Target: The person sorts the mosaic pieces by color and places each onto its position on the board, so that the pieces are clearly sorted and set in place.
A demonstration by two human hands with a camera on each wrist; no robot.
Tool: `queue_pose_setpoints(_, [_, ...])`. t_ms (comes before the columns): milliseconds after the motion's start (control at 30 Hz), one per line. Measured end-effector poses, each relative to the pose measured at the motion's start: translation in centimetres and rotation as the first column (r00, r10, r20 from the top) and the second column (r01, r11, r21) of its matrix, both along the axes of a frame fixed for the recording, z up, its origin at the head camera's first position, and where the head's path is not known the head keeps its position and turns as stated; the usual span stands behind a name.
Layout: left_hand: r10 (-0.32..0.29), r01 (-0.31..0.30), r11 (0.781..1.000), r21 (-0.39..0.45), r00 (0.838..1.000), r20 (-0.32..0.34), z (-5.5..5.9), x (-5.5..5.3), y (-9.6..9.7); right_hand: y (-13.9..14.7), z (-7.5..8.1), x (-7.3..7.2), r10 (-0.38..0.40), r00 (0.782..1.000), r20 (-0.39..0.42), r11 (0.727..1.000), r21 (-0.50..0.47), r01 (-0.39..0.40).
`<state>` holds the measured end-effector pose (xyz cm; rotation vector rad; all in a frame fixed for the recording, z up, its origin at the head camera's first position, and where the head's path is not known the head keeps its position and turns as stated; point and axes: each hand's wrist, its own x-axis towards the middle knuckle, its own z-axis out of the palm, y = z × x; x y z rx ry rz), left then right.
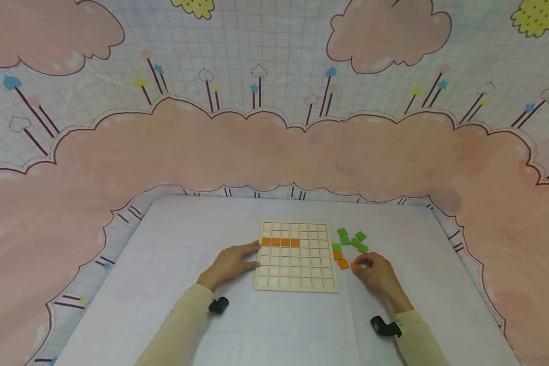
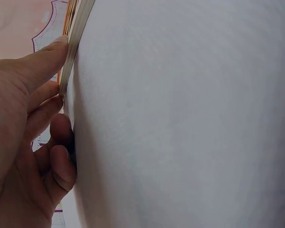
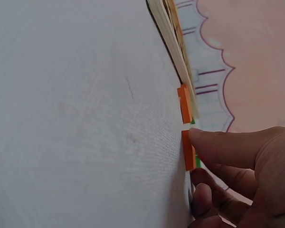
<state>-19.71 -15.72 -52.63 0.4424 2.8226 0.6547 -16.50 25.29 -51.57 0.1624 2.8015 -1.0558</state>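
A pale wooden grid board (image 1: 295, 282) lies on the table, with several orange tiles (image 1: 281, 242) side by side in one of its upper rows, from the left edge inward. At that left edge rests my left hand (image 1: 231, 263), thumb and fingertips against the rim. The left wrist view has the board's side (image 2: 75, 42) under an extended digit, the other fingers bent below. Right of the board, my right hand (image 1: 376, 273) pinches an orange tile (image 3: 188, 151) between thumb and fingers, low over the table. Two loose orange tiles (image 1: 343, 264) lie between that hand and the board.
Several green tiles (image 1: 355, 242) are scattered beyond the right hand, beside the board's right edge. A white cloth (image 1: 201, 218) covers the table. Behind it hangs a patterned curtain (image 1: 274, 152). Dark wrist devices (image 1: 384, 327) sit at both wrists.
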Motion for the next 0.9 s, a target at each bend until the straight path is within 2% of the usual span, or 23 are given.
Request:
queue_pose_setpoints(567, [0.009,-0.009,1.0,0.008,1.0,-0.004,-0.18,0.04,-0.06,0.23,-0.11,0.14,0.023,0.999,-0.041,0.999,-0.041,-0.025])
queue_pose_setpoints(900, [0.012,-0.012,1.0,0.006,1.0,-0.01,-0.23,0.15,0.01,0.63,0.05,0.33,-0.021,0.998,-0.062,0.998,-0.062,0.018])
